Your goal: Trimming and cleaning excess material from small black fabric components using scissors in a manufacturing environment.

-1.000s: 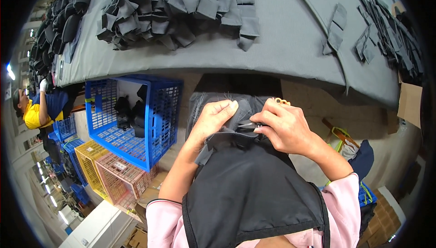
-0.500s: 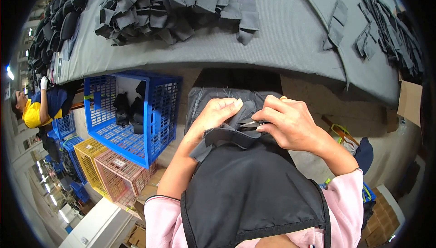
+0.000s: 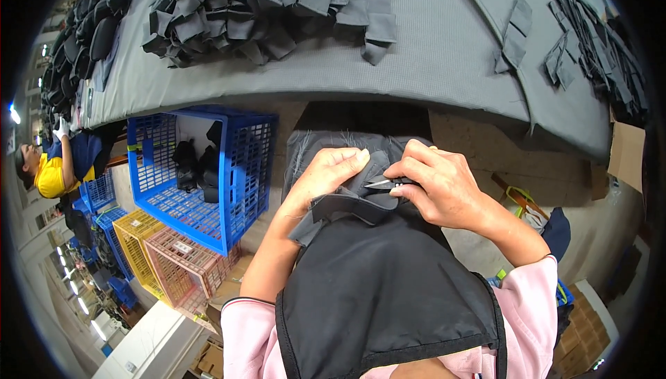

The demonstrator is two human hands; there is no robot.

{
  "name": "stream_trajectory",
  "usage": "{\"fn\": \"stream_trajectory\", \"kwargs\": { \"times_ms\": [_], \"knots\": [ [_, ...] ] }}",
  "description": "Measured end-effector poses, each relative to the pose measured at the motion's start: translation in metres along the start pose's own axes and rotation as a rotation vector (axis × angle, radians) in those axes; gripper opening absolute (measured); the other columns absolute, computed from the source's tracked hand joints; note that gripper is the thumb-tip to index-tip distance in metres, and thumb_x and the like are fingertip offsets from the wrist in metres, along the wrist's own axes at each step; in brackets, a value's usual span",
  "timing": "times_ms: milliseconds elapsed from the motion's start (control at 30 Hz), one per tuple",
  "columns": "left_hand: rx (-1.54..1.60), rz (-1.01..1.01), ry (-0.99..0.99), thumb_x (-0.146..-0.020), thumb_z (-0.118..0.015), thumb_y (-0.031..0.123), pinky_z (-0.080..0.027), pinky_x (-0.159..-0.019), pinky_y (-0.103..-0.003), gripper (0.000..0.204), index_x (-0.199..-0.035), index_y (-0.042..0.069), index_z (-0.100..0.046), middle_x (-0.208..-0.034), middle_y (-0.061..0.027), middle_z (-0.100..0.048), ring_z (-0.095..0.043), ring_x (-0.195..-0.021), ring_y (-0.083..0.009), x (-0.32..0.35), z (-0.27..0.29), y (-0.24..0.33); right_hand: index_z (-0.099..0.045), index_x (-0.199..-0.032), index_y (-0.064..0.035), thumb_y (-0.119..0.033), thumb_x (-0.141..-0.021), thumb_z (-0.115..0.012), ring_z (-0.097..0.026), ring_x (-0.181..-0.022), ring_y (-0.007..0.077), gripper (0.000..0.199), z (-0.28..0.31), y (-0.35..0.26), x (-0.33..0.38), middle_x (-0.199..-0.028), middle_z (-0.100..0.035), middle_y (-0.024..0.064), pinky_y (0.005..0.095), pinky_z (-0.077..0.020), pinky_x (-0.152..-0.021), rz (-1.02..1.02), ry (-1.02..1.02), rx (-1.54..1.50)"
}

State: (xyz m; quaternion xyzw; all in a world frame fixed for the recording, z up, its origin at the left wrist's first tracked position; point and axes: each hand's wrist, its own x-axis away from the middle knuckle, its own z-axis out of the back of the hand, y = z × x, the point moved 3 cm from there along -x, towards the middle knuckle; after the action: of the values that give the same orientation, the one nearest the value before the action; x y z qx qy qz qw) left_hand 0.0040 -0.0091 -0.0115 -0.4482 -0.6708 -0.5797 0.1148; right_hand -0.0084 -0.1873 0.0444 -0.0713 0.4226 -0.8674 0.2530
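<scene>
Over my lap, my left hand pinches a strip of dark grey fabric pieces, its thumb lying on top. Part of the strip hangs below that hand toward the black apron. My right hand is closed around a small pair of thread snips, whose pointed metal blades reach left to the fabric. The blades look close together beside the cloth. Loose threads cling to the dark cloth across my knees. The snips' handle is mostly hidden in my right fingers.
A heap of grey fabric pieces lies on the grey-covered table ahead. More strips lie at its right end. At left stand a blue crate with black items and a pink crate. A person in yellow works at far left.
The snips' blades, spread apart before, have come together at the fabric. My right fingers have tightened slightly; my left hand stays nearly in place.
</scene>
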Motion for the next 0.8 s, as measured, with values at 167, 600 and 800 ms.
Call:
{"fn": "stream_trajectory", "kwargs": {
  "times_ms": [167,600,800],
  "knots": [
    [-0.009,0.029,-0.041,-0.093,-0.052,0.030,-0.037,-0.055,-0.019,0.030,-0.078,0.005,-0.060,-0.070,0.0050,-0.054,-0.044,-0.062,-0.0015,0.001,-0.002,0.004,-0.061,-0.086,-0.0069,-0.009,-0.064,-0.072,-0.052,-0.060,0.0222,0.024,-0.001,0.002,0.000,-0.073,-0.050,0.0045,0.0323,-0.0418,-0.054,0.046,-0.023,0.008],
    [0.117,0.071,-0.190,-0.093,-0.052,0.029,-0.044,-0.066,-0.021,0.030,-0.087,0.001,-0.062,-0.080,-0.0001,-0.061,-0.053,-0.072,-0.0047,0.004,-0.007,-0.001,-0.058,-0.085,-0.0087,-0.015,-0.070,-0.069,-0.054,-0.061,0.0229,0.020,0.000,-0.003,0.001,-0.078,-0.049,0.0038,0.0342,-0.0433,-0.052,0.095,-0.081,0.056],
    [0.087,0.075,-0.219,-0.092,-0.052,0.030,-0.044,-0.065,-0.021,0.031,-0.087,0.002,-0.062,-0.080,-0.0003,-0.061,-0.053,-0.071,-0.0051,0.001,-0.002,-0.005,-0.063,-0.082,-0.0060,-0.007,-0.063,-0.073,-0.053,-0.060,0.0217,0.021,-0.004,0.002,0.002,-0.069,-0.050,0.0041,0.0316,-0.0418,-0.051,-0.006,0.030,-0.158]
  ]
}}
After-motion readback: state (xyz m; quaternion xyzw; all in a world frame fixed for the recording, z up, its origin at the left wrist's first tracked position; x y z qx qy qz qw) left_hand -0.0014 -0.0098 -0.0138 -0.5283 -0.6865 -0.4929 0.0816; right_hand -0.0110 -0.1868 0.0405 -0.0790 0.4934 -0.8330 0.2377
